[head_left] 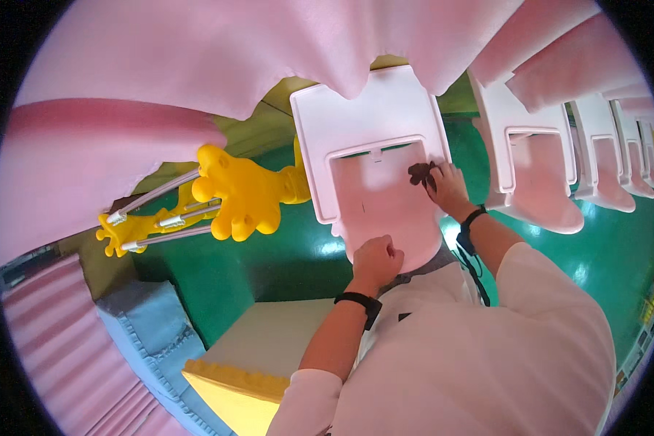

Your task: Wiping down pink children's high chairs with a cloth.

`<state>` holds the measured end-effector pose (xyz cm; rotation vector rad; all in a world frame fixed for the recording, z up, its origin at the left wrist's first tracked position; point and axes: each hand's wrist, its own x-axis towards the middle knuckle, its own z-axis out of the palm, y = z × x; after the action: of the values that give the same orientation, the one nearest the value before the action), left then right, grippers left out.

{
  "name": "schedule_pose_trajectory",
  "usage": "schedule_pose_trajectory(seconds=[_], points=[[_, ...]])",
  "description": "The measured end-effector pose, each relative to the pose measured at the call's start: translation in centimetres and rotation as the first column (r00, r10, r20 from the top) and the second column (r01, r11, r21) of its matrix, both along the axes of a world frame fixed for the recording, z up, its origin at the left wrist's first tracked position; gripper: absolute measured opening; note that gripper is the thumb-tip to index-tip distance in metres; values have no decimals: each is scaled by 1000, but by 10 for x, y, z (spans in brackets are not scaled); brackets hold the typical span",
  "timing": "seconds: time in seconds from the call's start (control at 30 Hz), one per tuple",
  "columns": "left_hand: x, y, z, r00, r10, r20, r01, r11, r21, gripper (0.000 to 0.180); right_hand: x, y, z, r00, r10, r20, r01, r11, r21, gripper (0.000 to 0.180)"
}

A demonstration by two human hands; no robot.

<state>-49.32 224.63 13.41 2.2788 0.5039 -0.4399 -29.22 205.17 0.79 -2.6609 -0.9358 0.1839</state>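
Left hand [376, 260] fisted on pink moulded part [385, 196]; yellow rack [232, 192] beside

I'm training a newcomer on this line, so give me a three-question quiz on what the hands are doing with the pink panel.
1. True or false: the right hand presses a dark pad on the pink panel.
2. The left hand is: A) a fist at the panel's lower edge, B) on the yellow fixture, C) out of view.
3. What colour is the floor?

Key: 1 true; 2 A; 3 green.
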Motion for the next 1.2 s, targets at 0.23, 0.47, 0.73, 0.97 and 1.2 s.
schedule_pose_trajectory(seconds=[0.23,0.47,0.73,0.97,1.2], points=[[3,-4,4,1000,-4,-2,4,998,-60,18,150,73,-25,971,-121,206,128,991,-23,38],[1,-1,0,998,-43,40,44,999,-16,17,120,65,-25,963,-142,229,134,990,50,34],[1,-2,2,998,13,60,-14,1000,24,19,-37,-8,9,985,-137,109,126,987,100,41],[-1,-5,-6,999,-3,45,3,1000,15,20,-26,-7,7,995,-70,69,68,997,24,33],[1,-5,2,998,-19,65,18,1000,4,17,86,42,-21,970,-110,218,82,988,133,34]])
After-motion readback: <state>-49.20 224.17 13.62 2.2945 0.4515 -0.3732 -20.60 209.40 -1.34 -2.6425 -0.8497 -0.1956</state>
